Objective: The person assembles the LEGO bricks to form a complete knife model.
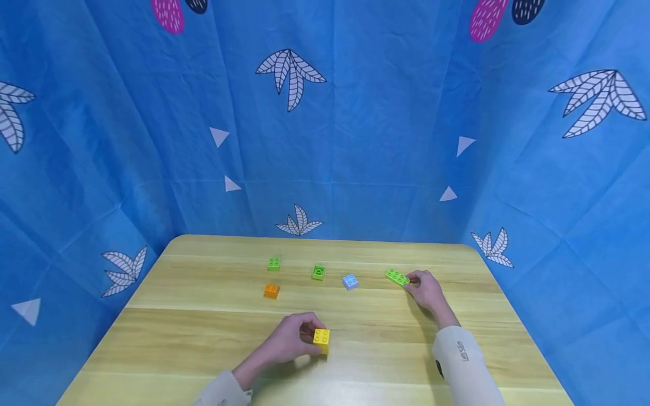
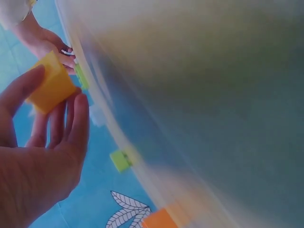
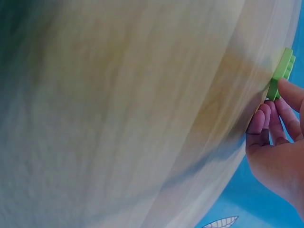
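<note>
Between thumb and fingers, my left hand pinches a yellow building block near the front middle of the table; in the left wrist view the yellow block hides part of the fingers. Farther back on the right, my right hand grips the near end of a long light green block with studs on top. The right wrist view shows the thumb against the side of that green block, close to the tabletop. Whether it touches the table I cannot tell.
On the wooden table lie a small green block, another green block showing its hollow side, an orange block and a light blue block. A blue patterned cloth hangs behind and beside the table.
</note>
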Motion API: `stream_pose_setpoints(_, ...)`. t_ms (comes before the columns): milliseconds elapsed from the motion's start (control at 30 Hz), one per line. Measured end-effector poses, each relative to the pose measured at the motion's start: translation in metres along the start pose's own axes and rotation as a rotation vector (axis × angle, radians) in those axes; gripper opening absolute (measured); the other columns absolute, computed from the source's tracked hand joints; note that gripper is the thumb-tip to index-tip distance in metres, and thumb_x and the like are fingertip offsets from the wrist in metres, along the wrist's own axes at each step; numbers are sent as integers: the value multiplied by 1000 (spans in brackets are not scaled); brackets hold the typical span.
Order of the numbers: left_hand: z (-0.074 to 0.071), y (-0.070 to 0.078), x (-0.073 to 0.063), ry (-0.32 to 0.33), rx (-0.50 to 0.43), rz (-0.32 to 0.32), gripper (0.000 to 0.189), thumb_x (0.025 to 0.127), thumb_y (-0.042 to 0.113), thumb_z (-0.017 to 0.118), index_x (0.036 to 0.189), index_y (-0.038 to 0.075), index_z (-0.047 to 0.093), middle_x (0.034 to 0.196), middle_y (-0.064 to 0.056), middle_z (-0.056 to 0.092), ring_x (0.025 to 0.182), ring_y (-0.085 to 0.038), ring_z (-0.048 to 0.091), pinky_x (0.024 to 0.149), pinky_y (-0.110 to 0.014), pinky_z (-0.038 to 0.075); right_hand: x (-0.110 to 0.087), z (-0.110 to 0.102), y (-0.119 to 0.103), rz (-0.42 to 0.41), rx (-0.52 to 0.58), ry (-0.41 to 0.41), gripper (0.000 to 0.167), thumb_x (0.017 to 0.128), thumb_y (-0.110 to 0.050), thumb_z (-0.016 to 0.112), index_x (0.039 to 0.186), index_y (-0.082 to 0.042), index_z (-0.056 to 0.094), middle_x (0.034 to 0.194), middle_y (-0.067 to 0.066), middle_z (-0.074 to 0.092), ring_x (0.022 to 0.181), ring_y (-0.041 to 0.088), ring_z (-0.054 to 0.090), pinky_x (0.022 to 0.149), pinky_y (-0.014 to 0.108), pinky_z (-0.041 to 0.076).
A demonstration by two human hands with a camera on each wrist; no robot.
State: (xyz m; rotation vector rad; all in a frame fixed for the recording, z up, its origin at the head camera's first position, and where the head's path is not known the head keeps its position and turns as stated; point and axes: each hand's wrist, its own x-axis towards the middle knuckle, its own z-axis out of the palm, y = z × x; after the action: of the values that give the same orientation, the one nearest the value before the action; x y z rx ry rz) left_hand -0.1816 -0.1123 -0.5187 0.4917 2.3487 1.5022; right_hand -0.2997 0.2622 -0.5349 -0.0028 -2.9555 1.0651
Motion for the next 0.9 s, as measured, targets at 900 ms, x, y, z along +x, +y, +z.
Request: stream_pose_setpoints(900,7,-5,5,31,78,20,38,62,-3,94,92,10,75,85,1,72,77,-14,66,71,-20,57,-1,1,3,-15,2,11,34,96,-6,68,126,10,63,120,28,59,110,43,64,101,56,53)
